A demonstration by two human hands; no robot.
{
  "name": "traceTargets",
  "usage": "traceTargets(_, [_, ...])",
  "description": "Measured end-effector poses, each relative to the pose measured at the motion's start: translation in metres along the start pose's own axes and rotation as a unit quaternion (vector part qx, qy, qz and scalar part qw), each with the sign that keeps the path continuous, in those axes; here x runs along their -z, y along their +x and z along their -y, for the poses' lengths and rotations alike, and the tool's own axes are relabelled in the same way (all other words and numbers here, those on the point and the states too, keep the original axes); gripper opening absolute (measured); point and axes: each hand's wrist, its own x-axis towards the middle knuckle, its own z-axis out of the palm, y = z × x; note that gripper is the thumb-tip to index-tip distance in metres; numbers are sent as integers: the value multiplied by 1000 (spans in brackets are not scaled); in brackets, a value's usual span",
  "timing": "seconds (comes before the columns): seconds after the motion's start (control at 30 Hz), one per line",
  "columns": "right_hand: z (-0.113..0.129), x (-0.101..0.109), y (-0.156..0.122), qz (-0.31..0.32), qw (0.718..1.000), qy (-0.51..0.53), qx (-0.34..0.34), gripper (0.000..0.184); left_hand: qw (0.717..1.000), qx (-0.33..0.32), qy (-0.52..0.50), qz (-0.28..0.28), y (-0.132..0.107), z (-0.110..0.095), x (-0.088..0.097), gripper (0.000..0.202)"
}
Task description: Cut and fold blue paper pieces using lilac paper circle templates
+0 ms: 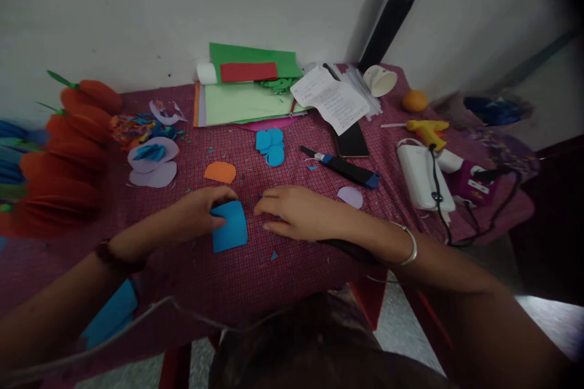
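A small stack of blue paper squares (232, 232) lies at the front middle of the table. My left hand (205, 209) grips its left and upper edges, thumb on top and fingers behind. Just right of the stack, my right hand (292, 209) hovers low over the cloth with loosely bent fingers apart; I see nothing held in it. Beyond the hands are an orange paper piece (220, 172) and several blue rounded paper cutouts (271, 146). A blue-and-black utility knife (349, 170) rests past my right hand. Part of a dark object (349, 247) shows under my right forearm.
Red paper pumpkins (75, 158) crowd the left side, near lilac paper rounds (152, 170) and scraps. Coloured sheets (246, 100), a handwritten note (331, 97) and a phone (352, 141) lie at the back. A yellow glue gun (427, 132), white power bank (422, 176) and cables sit right.
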Motion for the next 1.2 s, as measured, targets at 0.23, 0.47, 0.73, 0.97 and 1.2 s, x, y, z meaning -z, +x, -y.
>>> traceTargets(0.23, [-8, -6, 1, -31, 998, 51, -26, 16, 999, 1, -50, -2, -14, -16, 3, 12])
traceTargets(0.47, [16, -2, 6, -112, 979, 167, -40, 40, 948, 38, -266, -169, -38, -34, -18, 12])
traceTargets(0.73, [19, -16, 24, -172, 978, 103, -63, 8, 935, 16, -170, -311, -44, -30, -35, 21])
traceTargets(0.97, [11, -40, 20, -116, 988, 77, -63, 10, 965, 5, -35, -259, -54, -7, -43, 10])
traceTargets(1.2, [4, -49, 22, -147, 978, 129, -76, 18, 965, -28, -36, -257, -44, -7, -51, 11])
